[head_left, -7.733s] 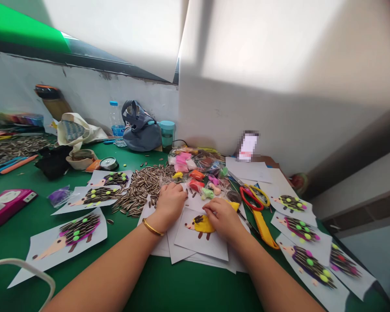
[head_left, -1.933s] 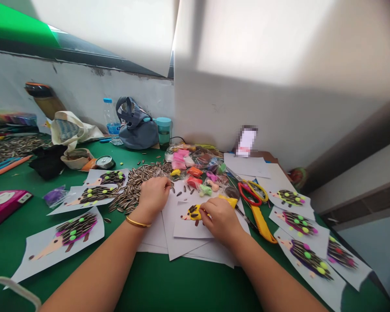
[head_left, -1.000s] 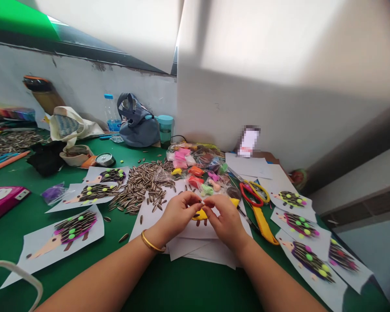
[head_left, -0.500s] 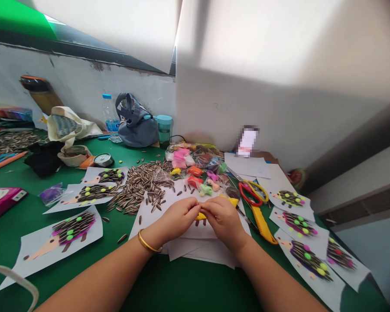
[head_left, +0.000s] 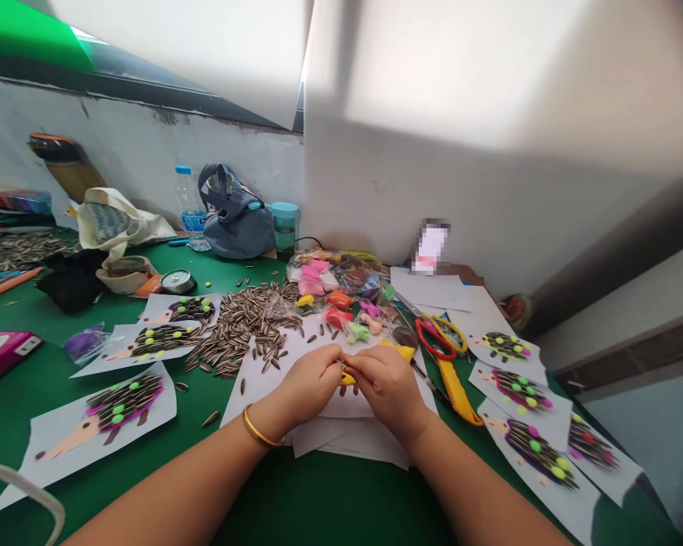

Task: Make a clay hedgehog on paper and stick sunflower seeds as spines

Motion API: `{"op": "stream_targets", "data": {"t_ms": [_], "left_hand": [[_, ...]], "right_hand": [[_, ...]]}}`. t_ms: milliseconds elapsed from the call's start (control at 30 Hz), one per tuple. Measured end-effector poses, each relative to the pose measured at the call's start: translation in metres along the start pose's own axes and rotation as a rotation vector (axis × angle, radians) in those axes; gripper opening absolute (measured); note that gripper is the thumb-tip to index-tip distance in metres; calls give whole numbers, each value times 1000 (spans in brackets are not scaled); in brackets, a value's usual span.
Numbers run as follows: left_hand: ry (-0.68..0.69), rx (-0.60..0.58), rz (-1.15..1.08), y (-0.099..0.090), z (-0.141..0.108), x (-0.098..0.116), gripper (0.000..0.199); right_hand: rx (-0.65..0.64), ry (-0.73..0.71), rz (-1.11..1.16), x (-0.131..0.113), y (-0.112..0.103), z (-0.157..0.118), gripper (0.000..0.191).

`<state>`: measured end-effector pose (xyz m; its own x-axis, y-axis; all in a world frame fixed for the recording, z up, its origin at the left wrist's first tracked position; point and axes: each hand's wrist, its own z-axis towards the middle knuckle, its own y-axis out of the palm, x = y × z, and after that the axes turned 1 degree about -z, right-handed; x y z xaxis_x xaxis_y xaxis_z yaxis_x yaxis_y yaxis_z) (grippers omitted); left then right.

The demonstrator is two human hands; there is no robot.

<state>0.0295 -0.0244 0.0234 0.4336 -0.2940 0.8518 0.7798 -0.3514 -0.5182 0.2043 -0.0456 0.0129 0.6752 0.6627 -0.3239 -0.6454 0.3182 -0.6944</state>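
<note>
Over a white paper sheet [head_left: 307, 345], my left hand [head_left: 313, 379] and my right hand [head_left: 388, 385] meet with fingertips pinched together. Something small may be between them, but I cannot make it out. Just below the fingertips lies a yellow clay shape [head_left: 347, 378] with short brown strips, partly covered by my hands. Striped sunflower seeds [head_left: 250, 318] are heaped left of my hands, some spilling onto the paper. Behind my right hand sits a lump of yellow clay [head_left: 397, 349]. A gold bangle [head_left: 256, 428] circles my left wrist.
Finished-looking seed hedgehog pictures lie left [head_left: 91, 432] and right [head_left: 538, 455]. Red and yellow scissors [head_left: 437, 339] and a yellow utility knife [head_left: 456, 393] lie right. Bagged coloured clay [head_left: 324, 284], a teal-lidded cup [head_left: 285, 227] and a blue-grey bag [head_left: 236, 224] stand behind.
My fingertips have shifted slightly against each other, still pinched over the yellow shape. The whole view has moved a little; the other things lie as before.
</note>
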Motion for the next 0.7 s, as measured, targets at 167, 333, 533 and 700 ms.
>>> {"op": "stream_targets", "data": {"t_ms": [167,333,533,700], "left_hand": [[-18,26,22,4,1,-5,14],[-37,76,12,7,1,-8,14],[14,96,84,5,1,-3,19],[116,135,324,4,-1,-1,21]], "right_hand": [[4,-18,-30,-2,1,2,22],[-3,-3,-67,-3,4,1,21],[-83,236,229,1,4,1,16],[-206,448,489,3,3,5,17]]}}
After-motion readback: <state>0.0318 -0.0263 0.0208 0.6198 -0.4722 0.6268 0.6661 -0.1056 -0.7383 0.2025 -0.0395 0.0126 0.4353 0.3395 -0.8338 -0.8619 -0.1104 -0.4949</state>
